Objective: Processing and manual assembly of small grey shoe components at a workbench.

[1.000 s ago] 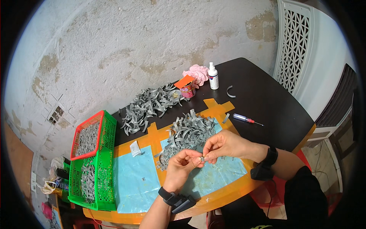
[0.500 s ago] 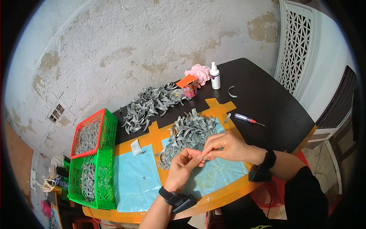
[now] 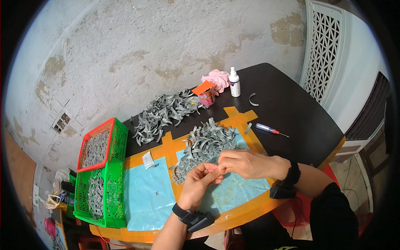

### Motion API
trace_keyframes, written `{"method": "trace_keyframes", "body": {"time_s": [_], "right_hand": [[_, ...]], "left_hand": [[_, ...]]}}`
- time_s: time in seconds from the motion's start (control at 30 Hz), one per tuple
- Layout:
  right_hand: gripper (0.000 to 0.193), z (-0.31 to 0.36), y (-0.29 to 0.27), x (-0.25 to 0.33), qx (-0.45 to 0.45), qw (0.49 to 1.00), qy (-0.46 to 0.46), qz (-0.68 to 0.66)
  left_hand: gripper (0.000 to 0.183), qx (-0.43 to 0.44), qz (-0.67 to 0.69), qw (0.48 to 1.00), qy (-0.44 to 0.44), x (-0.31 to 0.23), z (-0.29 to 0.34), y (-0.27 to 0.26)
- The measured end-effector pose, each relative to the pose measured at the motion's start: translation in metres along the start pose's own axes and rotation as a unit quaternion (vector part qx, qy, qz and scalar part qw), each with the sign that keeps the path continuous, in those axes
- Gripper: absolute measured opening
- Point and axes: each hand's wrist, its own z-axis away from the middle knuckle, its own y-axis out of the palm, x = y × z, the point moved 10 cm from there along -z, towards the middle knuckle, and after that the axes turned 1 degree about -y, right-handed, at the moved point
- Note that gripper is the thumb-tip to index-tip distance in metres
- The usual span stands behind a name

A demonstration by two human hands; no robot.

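Over the blue sheet at the table's near side, my left hand and my right hand meet with fingertips pinched together. Whatever lies between the fingertips is too small and covered to name. Just beyond the hands rises a heap of curved grey strips, with small grey pieces along its lower left edge. Each wrist wears a black strap with a dark box on it.
A second pile of grey strips lies by the wall. Green basket and red basket at left hold small grey pieces. A screwdriver, white spray bottle, can, pink cloth and white packet lie about.
My right hand has turned and its fingers have curled further over the left fingertips, hiding the small bit that showed between them. My left hand stays almost in place.
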Motion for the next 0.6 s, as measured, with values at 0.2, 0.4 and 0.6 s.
{"method": "trace_keyframes", "body": {"time_s": [0.2,0.4,0.6], "right_hand": [[0.01,0.0,-0.004,-0.002,-0.026,0.999,0.019,-0.018],[0.009,0.004,-0.01,-0.014,-0.066,0.995,0.052,-0.058],[0.009,0.008,0.001,-0.028,-0.08,0.975,0.116,-0.17]], "left_hand": [[0.01,-0.052,-0.022,0.998,0.042,-0.009,-0.003,-0.021],[0.021,-0.011,0.052,0.995,0.084,-0.025,0.004,-0.006],[0.028,0.023,0.02,0.993,0.115,-0.019,0.0,-0.007]]}}
